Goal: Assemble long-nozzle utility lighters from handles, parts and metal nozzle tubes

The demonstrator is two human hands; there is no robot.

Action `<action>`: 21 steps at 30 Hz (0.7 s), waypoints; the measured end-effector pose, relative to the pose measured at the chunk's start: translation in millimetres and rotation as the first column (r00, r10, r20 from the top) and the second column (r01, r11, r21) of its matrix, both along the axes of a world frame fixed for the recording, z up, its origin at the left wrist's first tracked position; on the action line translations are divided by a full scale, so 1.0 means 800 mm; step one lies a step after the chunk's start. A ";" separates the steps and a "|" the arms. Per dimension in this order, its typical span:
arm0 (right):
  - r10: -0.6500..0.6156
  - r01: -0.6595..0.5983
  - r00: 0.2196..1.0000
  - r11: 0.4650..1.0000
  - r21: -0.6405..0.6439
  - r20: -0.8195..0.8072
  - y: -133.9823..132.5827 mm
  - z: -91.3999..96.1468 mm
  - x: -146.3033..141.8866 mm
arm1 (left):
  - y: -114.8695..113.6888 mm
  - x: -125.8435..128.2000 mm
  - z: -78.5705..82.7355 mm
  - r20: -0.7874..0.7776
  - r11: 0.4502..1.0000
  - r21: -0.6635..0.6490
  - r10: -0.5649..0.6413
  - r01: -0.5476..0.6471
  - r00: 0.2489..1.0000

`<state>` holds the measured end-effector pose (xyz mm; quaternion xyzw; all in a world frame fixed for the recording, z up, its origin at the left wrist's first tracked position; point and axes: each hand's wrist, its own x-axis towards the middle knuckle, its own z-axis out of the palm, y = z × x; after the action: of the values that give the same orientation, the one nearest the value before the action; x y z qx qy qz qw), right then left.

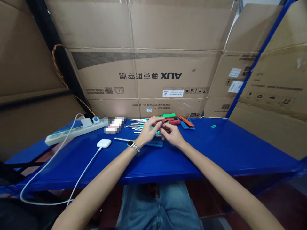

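My left hand [148, 131] and my right hand [174, 134] come together above the middle of the table, fingertips almost touching. Both have their fingers bent in and closed on something small that I cannot make out; the fingers hide it. Just below them lies a tool with a blue handle [155, 144], its metal shaft [122, 139] pointing left and passing partly behind my left wrist. Behind the hands are several similar tools with metal shafts [136, 124] and coloured handles, among them a green handle [169, 115] and a red handle [174, 122].
Orange pieces [186, 121] and blue pieces [184, 125] lie right of the tools. A small green piece [213, 126] is farther right. At left are a white earbud case [104, 143] on a cable and a power strip [69, 134]. Cardboard [148, 60] walls the table's back.
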<state>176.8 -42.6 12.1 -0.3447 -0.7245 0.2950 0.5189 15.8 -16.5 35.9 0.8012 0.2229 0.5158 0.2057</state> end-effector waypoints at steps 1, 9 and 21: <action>0.011 -0.011 1.000 1.000 0.002 0.003 -0.001 0.001 0.001 | 0.000 0.000 0.000 -0.001 1.000 0.002 -0.008 0.008 1.000; 0.030 -0.029 1.000 0.999 0.017 -0.007 0.000 0.001 0.002 | 0.000 0.002 0.000 0.033 1.000 -0.010 -0.016 0.017 0.999; 0.027 -0.034 0.992 0.998 -0.059 -0.120 0.000 0.009 -0.003 | 0.005 0.000 -0.001 0.088 0.990 -0.138 -0.031 0.043 0.996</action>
<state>174.7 -42.3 19.2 -0.3310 -0.6879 0.3450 0.5460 15.6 -12.7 35.2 0.7662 0.2344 0.5287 0.2802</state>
